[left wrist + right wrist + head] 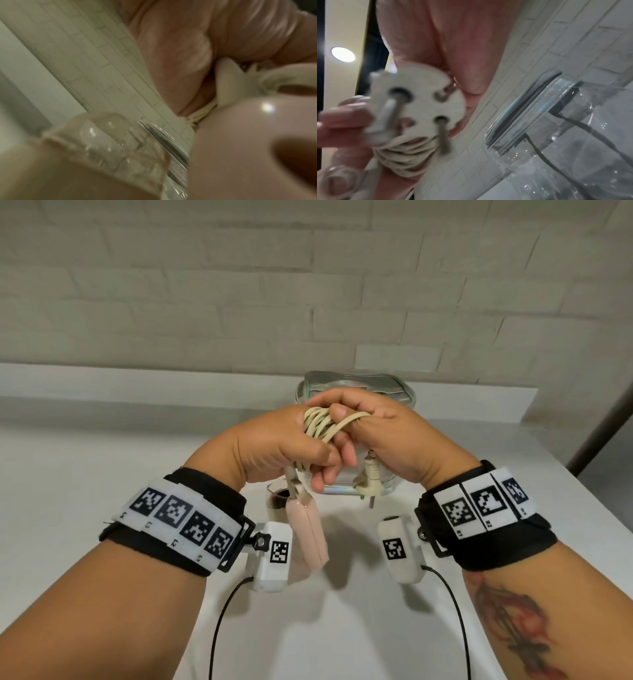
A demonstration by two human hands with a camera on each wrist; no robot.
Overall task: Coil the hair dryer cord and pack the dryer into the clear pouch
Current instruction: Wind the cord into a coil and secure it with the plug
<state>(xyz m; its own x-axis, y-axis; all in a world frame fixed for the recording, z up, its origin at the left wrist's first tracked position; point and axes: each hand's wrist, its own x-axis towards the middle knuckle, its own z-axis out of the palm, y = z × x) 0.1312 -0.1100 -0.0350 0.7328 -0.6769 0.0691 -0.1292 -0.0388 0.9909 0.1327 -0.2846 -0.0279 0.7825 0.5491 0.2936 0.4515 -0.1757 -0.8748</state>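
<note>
Both hands meet above the white counter, in front of the clear pouch. My left hand grips a bundle of cream cord wound in several loops. My right hand pinches the cord's last turn over the bundle. The white plug hangs below the hands; in the right wrist view the plug shows two pins, with the coiled cord under it. The pink hair dryer dangles from the cord below my left hand. In the left wrist view the pink dryer fills the lower right.
The pouch has a silvery zip rim and stands against a white brick wall. A raised ledge runs along the counter's back. The counter's right edge drops off near my right wrist.
</note>
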